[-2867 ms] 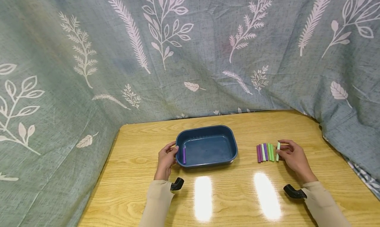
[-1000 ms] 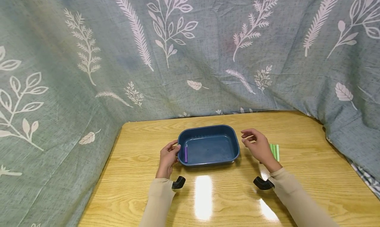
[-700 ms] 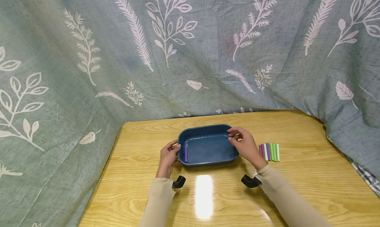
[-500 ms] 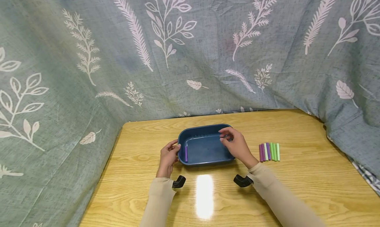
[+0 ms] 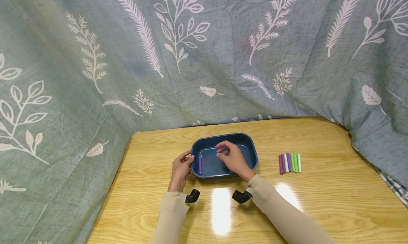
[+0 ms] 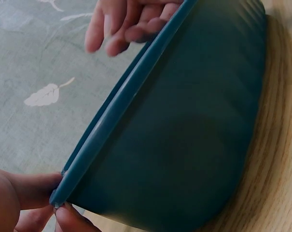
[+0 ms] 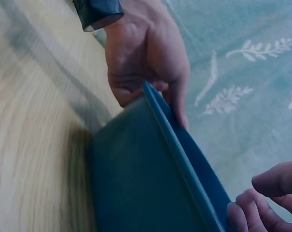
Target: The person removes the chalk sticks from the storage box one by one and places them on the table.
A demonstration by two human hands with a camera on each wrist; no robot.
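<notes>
A dark blue rectangular plastic tub (image 5: 211,168) sits on the table. My left hand (image 5: 180,169) holds its left rim, pinching it between thumb and fingers, as the left wrist view also shows. One purple chalk-like stick (image 5: 200,165) lies inside, along the left end. Over the middle of the tub, my right hand (image 5: 235,159) hovers with loosely bent fingers and nothing between them; its fingers (image 7: 276,181) appear above the rim in the right wrist view. To the right of the tub, several similar sticks (image 5: 289,162) in purple, white and green lie side by side.
The wooden table (image 5: 153,148) ends at the back against a grey-green leaf-print curtain (image 5: 178,98), which also hangs along both sides. Black wrist-mounted pieces (image 5: 192,196) stick out from both sleeves.
My right hand earlier held the pale green stick, which now lies at the row's right end. The empty hand has since moved left over the tub. My left hand keeps its hold.
</notes>
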